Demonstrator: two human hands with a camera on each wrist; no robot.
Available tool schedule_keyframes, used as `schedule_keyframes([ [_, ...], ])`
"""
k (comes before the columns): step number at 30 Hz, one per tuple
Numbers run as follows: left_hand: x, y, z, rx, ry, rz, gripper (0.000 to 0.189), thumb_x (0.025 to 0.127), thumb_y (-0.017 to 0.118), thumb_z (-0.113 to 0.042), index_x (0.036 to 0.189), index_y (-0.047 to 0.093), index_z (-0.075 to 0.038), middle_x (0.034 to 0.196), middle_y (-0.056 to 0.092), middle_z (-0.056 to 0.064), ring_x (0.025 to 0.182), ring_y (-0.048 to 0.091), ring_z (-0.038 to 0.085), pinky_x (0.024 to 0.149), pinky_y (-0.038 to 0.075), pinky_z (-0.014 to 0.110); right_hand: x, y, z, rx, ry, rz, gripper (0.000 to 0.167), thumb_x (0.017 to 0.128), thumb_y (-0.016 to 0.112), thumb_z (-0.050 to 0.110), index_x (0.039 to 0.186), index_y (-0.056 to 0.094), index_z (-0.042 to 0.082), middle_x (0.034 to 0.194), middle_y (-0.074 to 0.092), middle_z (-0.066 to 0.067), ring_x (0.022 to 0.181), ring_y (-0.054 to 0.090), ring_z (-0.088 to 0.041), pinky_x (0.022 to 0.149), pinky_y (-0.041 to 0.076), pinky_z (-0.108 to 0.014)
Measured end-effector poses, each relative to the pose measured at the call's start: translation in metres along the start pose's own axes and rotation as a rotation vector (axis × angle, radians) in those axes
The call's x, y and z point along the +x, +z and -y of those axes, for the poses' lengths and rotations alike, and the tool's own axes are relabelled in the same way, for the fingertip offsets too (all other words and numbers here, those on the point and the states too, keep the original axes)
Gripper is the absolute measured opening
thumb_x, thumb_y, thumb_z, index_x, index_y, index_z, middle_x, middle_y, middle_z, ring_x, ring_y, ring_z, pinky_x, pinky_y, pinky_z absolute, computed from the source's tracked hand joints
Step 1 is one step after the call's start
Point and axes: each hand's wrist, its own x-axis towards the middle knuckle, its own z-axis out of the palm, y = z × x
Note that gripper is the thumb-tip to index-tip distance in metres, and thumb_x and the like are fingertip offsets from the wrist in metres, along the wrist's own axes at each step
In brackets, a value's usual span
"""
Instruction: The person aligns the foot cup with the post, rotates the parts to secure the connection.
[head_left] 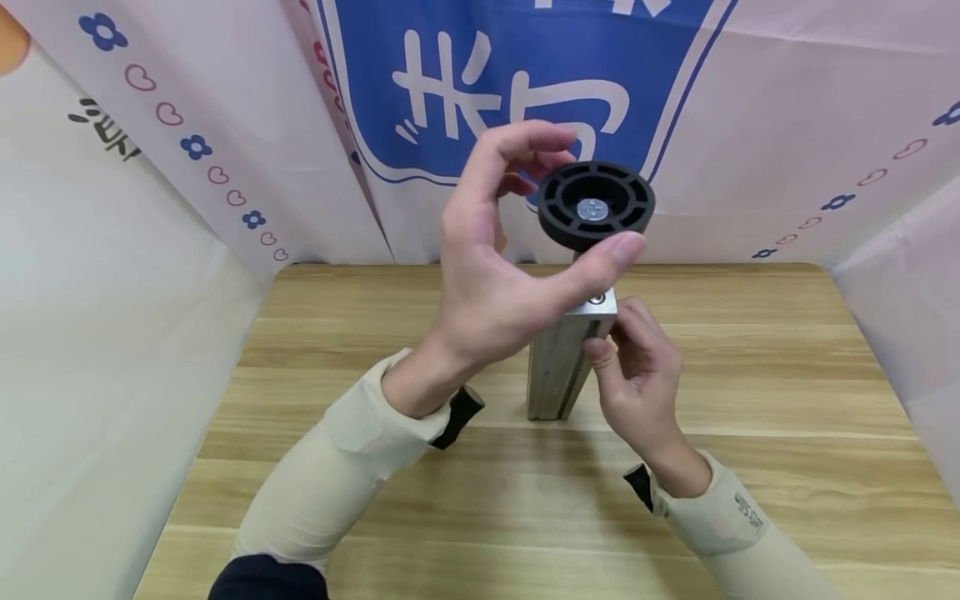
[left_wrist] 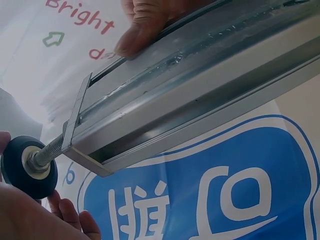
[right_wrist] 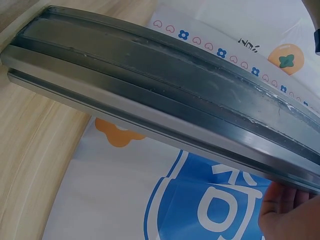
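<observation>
An aluminium profile point(head_left: 558, 367) with grooved sides stands upright on the table, a metal plate point(head_left: 596, 304) capping its top. Out of that cap rises a threaded stem point(left_wrist: 50, 149) bearing a round black levelling foot point(head_left: 564, 227), a metal screw end in its recessed middle. My left hand point(head_left: 495, 275) holds this foot by its rim, thumb on the near side and fingers curved behind. Lower down, my right hand point(head_left: 641, 383) grips the profile just under the cap, thumb on one face. In the right wrist view the profile point(right_wrist: 150, 90) reaches down to the tabletop.
The wood-grain table point(head_left: 750, 375) lies under both arms. Behind it hangs a white printed curtain point(head_left: 750, 125) with a blue sign panel, and pale curtains flank the sides. Black wrist camera pieces point(head_left: 459, 417) stick out from the sleeves.
</observation>
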Motion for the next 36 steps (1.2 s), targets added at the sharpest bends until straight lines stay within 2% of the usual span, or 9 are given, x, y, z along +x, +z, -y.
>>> schedule_keyframes([
  [10,-0.0011,-0.0011,0.0032,-0.124,0.016,0.014,0.053,0.079,0.071,-0.014,0.119,0.054,0.017,0.116,0.070,0.031,0.103,0.065,0.023,0.092,0.047,0.034,0.0009,0.0006,-0.0001,-0.007,-0.006,0.000,0.049,0.097,0.072,0.028,0.100,0.064,-0.020,0.091,0.056,0.001,0.084,0.050,-0.012,0.073,0.047,-0.020],
  [24,-0.0002,-0.0020,0.0014,-0.168,-0.012,0.077,0.051,0.087,0.054,-0.019,0.121,0.053,0.019,0.121,0.070,0.034,0.110,0.071,0.030,0.093,0.048,0.035,0.0001,0.0002,0.0011,-0.028,0.013,-0.002,0.048,0.098,0.072,0.026,0.106,0.066,-0.021,0.092,0.057,0.002,0.084,0.051,-0.011,0.073,0.049,-0.020],
  [31,-0.0005,-0.0034,0.0015,-0.154,-0.014,0.080,0.056,0.085,0.055,-0.021,0.125,0.053,0.018,0.126,0.068,0.033,0.115,0.068,0.027,0.092,0.046,0.033,-0.0001,0.0003,0.0008,-0.026,0.010,-0.005,0.049,0.098,0.072,0.027,0.104,0.066,-0.021,0.092,0.057,0.002,0.084,0.051,-0.011,0.072,0.048,-0.019],
  [36,-0.0010,-0.0031,0.0013,-0.107,-0.008,0.056,0.061,0.080,0.069,-0.020,0.126,0.055,0.017,0.126,0.064,0.030,0.112,0.060,0.021,0.092,0.048,0.034,0.0003,0.0006,-0.0002,-0.009,-0.004,-0.007,0.050,0.097,0.072,0.028,0.101,0.064,-0.021,0.091,0.057,0.001,0.084,0.050,-0.011,0.073,0.047,-0.019],
])
